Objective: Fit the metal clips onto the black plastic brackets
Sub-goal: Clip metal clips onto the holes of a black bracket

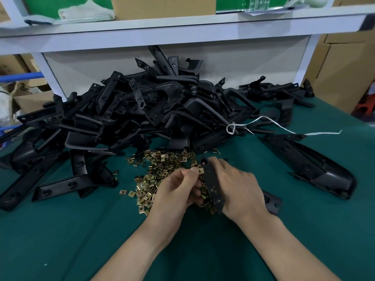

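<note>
Centrally, just over the dark green cloth table cover (60, 240), the right hand (237, 187) grasps a flat black plastic bracket strip (212, 185) with round holes along its face. The fingers curl round its far side, and the back of the hand faces the camera. The strip is tilted, with its upper end pointing away from the person and its lower end near the right wrist.

The left hand (178, 187) pinches a small brass-coloured metal clip (200, 170) between thumb and fingertips. It holds the clip against the left edge of the strip, close to the upper end. Whether the clip is already seated on the edge cannot be told.

Under and beyond both hands, a loose heap of brass-coloured clips (162, 165) is spread on the cloth, with a few strays lying just to its left. Behind the heap rises a large tangled pile of black plastic brackets (142, 110), reaching back to the white shelf frame (182, 31).

A long black moulded part (310, 165) lies by itself to the right. A length of white twine (284, 128) is looped at the pile's right side and trails off across the cloth. Brown cardboard boxes (341, 74) stand at the far right.
</note>
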The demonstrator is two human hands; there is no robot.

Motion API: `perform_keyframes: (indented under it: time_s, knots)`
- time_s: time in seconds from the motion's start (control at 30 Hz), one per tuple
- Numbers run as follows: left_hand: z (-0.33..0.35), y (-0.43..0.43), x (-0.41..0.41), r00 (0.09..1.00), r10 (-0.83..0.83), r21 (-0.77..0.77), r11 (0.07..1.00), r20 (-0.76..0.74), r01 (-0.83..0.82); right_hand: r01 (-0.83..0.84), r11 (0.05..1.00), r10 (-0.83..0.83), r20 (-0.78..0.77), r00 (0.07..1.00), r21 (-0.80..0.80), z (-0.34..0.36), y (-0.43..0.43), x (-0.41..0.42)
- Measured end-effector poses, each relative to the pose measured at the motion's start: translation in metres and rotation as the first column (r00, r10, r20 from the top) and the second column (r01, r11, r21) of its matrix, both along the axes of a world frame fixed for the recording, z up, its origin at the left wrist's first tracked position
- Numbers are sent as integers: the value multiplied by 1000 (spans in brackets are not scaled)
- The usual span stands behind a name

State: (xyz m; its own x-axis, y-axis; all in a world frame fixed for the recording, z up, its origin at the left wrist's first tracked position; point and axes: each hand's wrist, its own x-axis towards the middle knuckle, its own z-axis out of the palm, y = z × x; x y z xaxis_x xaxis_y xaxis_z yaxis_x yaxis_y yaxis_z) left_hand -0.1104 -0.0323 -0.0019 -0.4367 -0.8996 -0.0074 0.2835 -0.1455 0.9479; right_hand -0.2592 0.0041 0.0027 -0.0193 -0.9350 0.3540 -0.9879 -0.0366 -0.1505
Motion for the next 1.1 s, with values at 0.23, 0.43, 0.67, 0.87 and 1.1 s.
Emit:
perform_keyframes:
  time_s: [0.23,0.43,0.67,0.87,1.1]
  knots:
    - [1,-4,3,995,-82,54,995,-56,85,-15,1000,15,17,1000,-7,-2,0,0]
    - [-1,-3,0,1000,-8,29,1000,-11,9,-16,1000,16,5,1000,-2,-4,0,0]
    - [-2,1,0,1000,13,-17,1000,15,-13,-20,1000,20,-24,1000,16,-4,0,4]
    - [-2,1,0,999,-32,-24,999,-2,32,-12,1000,12,-22,1000,-1,0,1,5]
    - [-1,-8,8,964,-250,18,968,-87,252,-36,999,37,40,999,-32,5,5,5]
